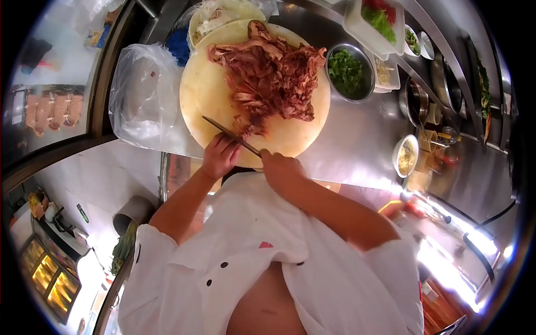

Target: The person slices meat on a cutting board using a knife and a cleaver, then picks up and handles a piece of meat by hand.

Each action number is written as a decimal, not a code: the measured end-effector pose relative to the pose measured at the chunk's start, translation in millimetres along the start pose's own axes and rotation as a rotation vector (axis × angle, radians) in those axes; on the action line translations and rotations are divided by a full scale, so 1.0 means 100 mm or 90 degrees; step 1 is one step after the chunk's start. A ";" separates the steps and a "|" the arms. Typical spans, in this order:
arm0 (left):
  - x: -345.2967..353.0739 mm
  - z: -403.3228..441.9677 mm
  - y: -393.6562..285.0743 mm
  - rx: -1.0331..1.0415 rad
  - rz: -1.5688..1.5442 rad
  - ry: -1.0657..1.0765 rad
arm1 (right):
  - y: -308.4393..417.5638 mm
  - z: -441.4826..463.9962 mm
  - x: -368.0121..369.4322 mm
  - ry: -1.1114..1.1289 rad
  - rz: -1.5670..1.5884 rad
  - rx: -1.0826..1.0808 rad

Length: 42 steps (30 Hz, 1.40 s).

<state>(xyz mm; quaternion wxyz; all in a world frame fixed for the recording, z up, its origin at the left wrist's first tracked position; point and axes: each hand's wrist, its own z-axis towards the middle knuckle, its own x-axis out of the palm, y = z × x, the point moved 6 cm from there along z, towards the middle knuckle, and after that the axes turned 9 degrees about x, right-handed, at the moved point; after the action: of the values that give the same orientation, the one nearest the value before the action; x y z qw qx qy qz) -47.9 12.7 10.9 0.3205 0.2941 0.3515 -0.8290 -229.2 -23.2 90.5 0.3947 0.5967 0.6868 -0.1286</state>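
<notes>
A knife is in my right hand, its blade pointing up and left over the near edge of the round cutting board. My left hand is closed, with its fingers bent together right against the blade. Whatever those fingers hold, if anything, is hidden. Beyond the knife, a large heap of reddish-brown cooked meat covers the far half of the board. Small shreds of meat lie between the heap and the blade.
Left of the board sits a clear plastic bag. A metal bowl of chopped greens stands to the right, near a white container with lettuce. Farther right is a white bowl. Another round tub is behind the board.
</notes>
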 end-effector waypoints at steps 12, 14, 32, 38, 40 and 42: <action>-0.10 0.04 -0.02 -0.004 -0.032 0.017 | 0.05 -0.11 -0.22 0.005 -0.047 -0.017; -0.07 0.00 -0.01 -0.005 -0.031 -0.001 | 0.04 -0.14 -0.15 0.011 -0.040 0.003; -0.16 -0.09 0.09 0.024 -0.081 0.081 | 0.03 -0.28 -0.26 0.046 -0.057 0.018; -0.15 -0.09 0.07 0.012 -0.062 0.072 | 0.05 -0.25 -0.13 0.032 -0.054 0.013; -0.16 -0.07 0.06 0.005 -0.060 0.068 | 0.11 -0.07 -0.04 0.013 -0.058 0.000; -0.15 -0.03 0.05 -0.003 -0.052 0.070 | 0.22 0.25 0.07 0.012 -0.079 -0.002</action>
<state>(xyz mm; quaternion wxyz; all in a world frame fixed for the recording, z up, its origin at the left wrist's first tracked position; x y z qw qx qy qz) -33.6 17.4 17.8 0.2677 0.3237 0.3819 -0.8232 -198.8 -28.9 75.7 0.3804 0.5536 0.7263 -0.1459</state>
